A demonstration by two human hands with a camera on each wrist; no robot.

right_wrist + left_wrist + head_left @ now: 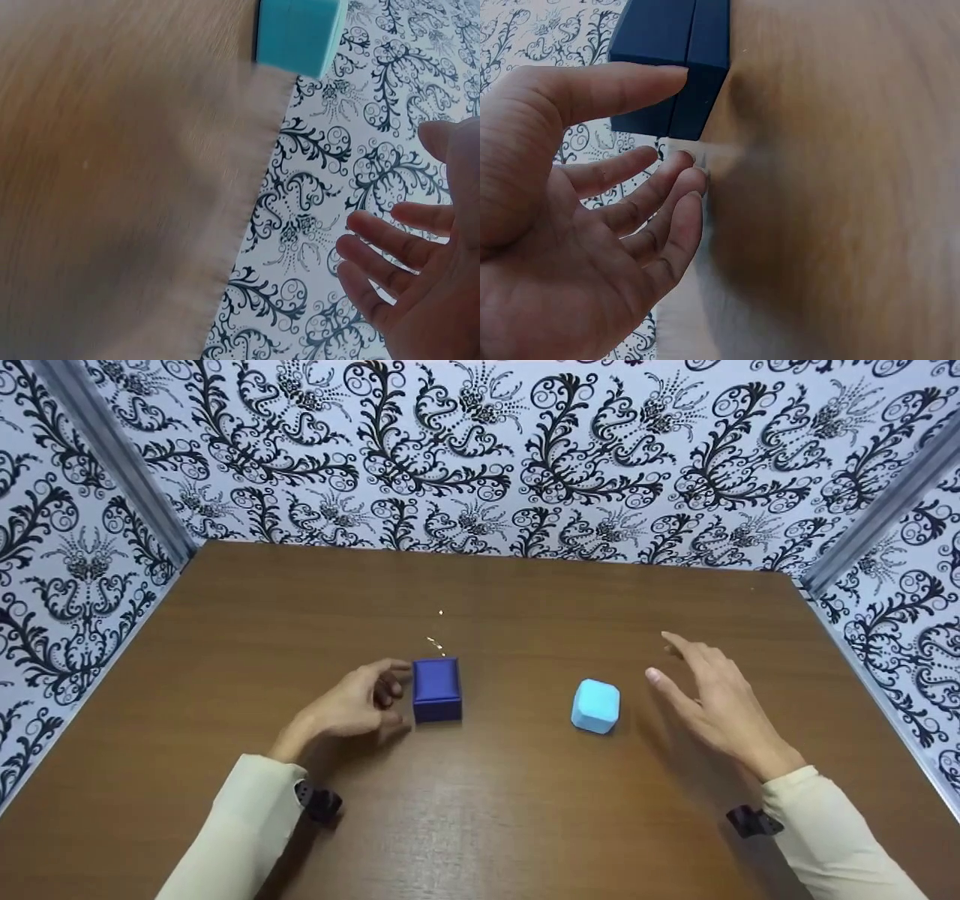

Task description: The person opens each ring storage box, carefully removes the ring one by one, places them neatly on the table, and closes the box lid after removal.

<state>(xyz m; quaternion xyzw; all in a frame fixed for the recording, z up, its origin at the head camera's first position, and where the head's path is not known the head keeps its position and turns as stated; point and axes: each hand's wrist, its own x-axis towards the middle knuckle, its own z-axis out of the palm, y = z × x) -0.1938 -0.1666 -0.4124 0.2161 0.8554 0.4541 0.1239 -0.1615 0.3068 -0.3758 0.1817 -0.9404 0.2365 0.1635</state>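
A dark blue box [437, 690] with a lid, like a small jewelry box, stands on the brown table. Just left of it is my left hand [352, 701], thumb and fingers apart and loosely bent, with nothing gripped. In the left wrist view the thumb overlaps the blue box [656, 45]; whether it touches cannot be told. A light blue box [596, 706] with rounded corners stands to the right. My right hand [716, 705] hovers to the right of that box, fingers extended and holding nothing. The light blue box [298, 34] also shows in the right wrist view.
Small shiny gold-coloured pieces [436, 644] lie behind the dark blue box, with another tiny glint [441, 613] farther back. Patterned black-and-white walls [480, 457] enclose the wooden table [495, 810] at the back and both sides.
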